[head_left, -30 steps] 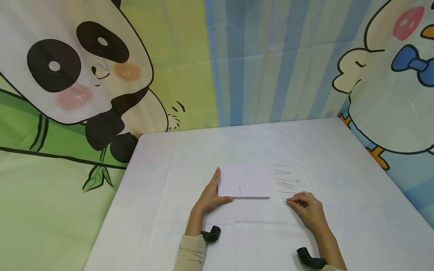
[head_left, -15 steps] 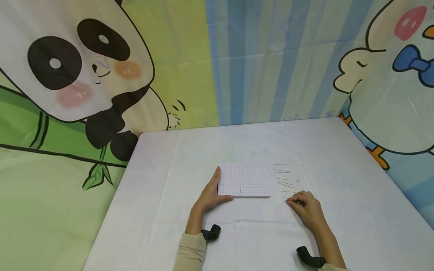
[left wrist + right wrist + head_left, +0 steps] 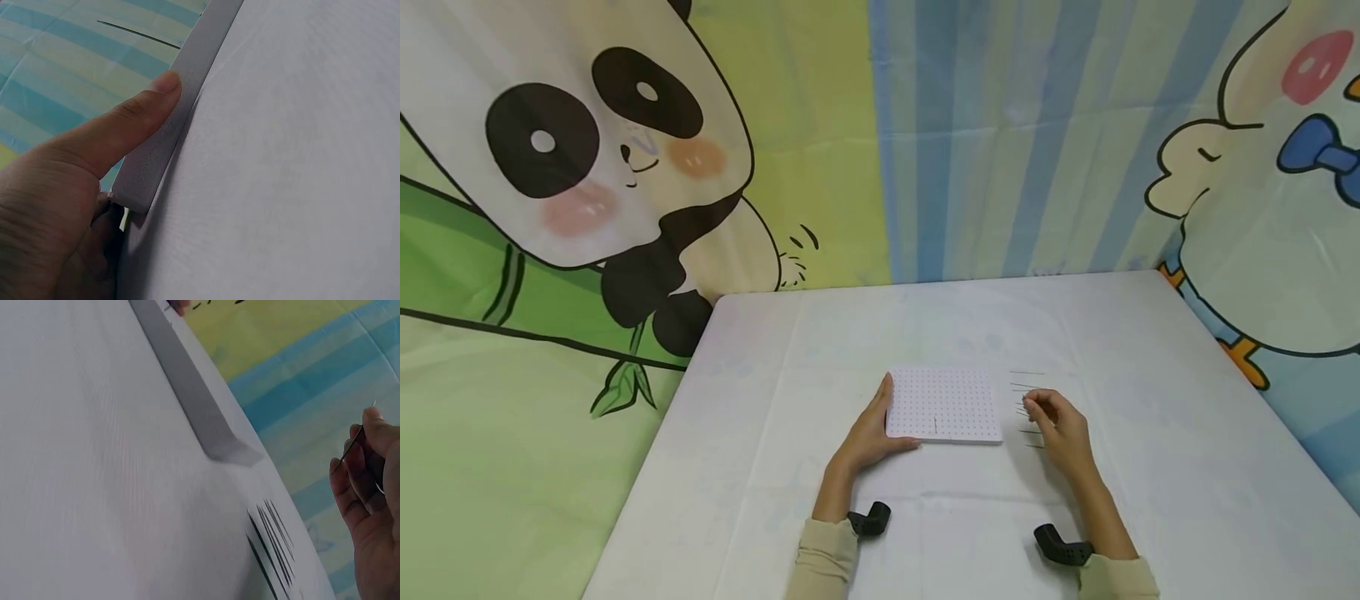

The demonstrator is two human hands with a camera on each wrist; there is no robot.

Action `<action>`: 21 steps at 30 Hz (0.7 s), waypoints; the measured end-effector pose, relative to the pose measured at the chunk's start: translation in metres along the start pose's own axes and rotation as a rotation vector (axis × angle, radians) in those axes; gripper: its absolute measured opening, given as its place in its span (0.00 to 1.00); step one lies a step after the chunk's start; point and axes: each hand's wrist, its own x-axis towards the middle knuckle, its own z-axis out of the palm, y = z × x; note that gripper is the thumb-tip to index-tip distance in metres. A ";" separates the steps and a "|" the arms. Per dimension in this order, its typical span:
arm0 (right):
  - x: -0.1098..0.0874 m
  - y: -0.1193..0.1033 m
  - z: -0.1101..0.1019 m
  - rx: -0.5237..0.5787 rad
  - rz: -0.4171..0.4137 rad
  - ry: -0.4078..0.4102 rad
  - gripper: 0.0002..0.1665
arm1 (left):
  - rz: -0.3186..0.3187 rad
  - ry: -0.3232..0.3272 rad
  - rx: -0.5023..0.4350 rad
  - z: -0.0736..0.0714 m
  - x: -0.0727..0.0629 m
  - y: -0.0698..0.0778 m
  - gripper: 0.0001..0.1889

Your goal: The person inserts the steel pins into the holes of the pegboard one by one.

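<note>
A white perforated board (image 3: pixel 958 396) with a grid of small holes lies on the table. One thin needle (image 3: pixel 936 426) stands upright near its front edge, and the same needle (image 3: pixel 140 34) juts out in the left wrist view. My left hand (image 3: pixel 867 433) holds the board's near left corner, thumb along the front side, other fingers at the left side. To the right of the board, my right hand (image 3: pixel 1063 433) is raised above the loose needles. In the right wrist view it pinches a thin dark needle (image 3: pixel 345 452) between thumb and fingertips.
Several loose needles (image 3: pixel 260 564) lie in a rough column on the white tablecloth (image 3: pixel 820 333), right of the board. A patterned curtain (image 3: pixel 820 142) stands behind the table. Black wrist cameras (image 3: pixel 870 519) sit on both forearms.
My right hand has lifted from the nearest loose needle and moved up and slightly left, with a needle between its fingers. The left hand stays on the board. The head view has shifted slightly.
</note>
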 end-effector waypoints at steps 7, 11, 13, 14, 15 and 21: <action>0.020 -0.032 0.045 0.314 -0.063 -0.147 0.05 | -0.005 -0.004 0.009 0.002 -0.001 -0.001 0.66; 0.023 -0.040 0.064 0.343 -0.096 -0.216 0.07 | 0.001 -0.004 -0.004 0.003 -0.001 -0.001 0.66; 0.022 -0.041 0.071 0.329 -0.128 -0.235 0.08 | -0.001 -0.012 -0.003 0.003 -0.002 -0.002 0.66; 0.022 -0.042 0.074 0.325 -0.143 -0.243 0.09 | -0.005 -0.015 -0.001 0.003 -0.002 -0.002 0.66; 0.022 -0.042 0.076 0.319 -0.157 -0.251 0.09 | -0.004 -0.016 0.004 0.003 -0.002 -0.002 0.66; 0.019 -0.041 0.084 0.308 -0.141 -0.318 0.08 | -0.003 -0.004 0.005 0.002 -0.001 -0.003 0.65</action>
